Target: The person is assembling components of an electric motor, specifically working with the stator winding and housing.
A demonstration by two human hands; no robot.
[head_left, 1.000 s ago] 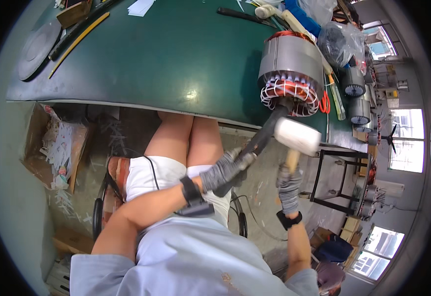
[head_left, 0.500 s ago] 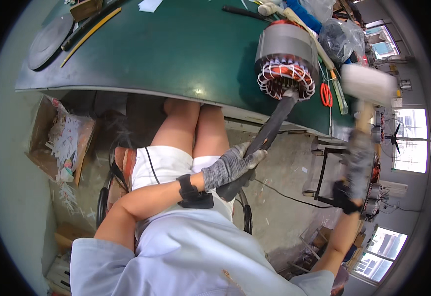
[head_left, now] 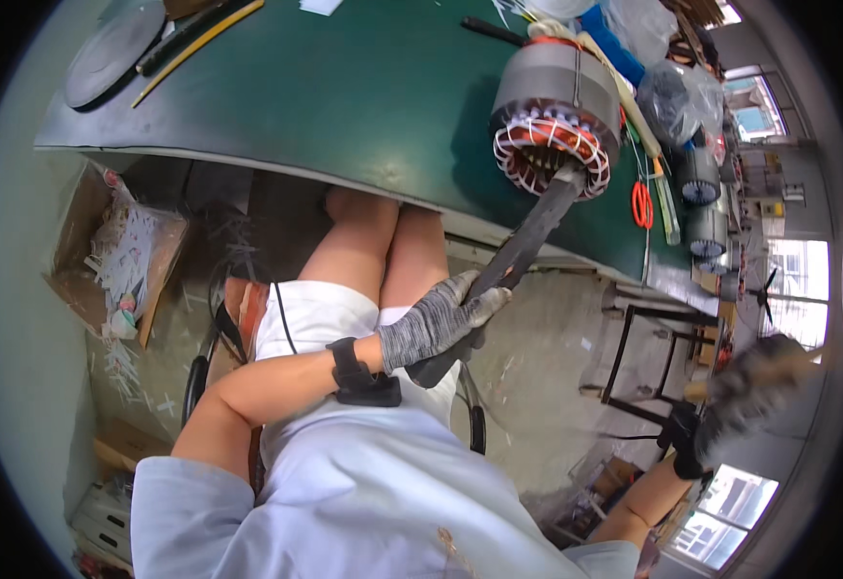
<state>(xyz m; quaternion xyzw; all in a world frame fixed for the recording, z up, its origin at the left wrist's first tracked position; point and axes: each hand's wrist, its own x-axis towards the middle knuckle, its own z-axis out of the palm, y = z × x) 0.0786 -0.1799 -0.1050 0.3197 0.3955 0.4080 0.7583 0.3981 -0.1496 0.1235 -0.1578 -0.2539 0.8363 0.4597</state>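
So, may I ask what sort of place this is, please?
It looks like a workshop for electric motors: a motor stator with laced copper-coloured windings sits on a green workbench, and similar grey cylinders are lined up at the right.

Looks like a motor workshop, with a copper-wound stator (head_left: 561,85) on a green table (head_left: 344,106), similar metal casings (head_left: 707,233) lined up at the right, and a cardboard box (head_left: 76,232) of paper scraps (head_left: 124,253) and a littered grey floor (head_left: 537,386) below.
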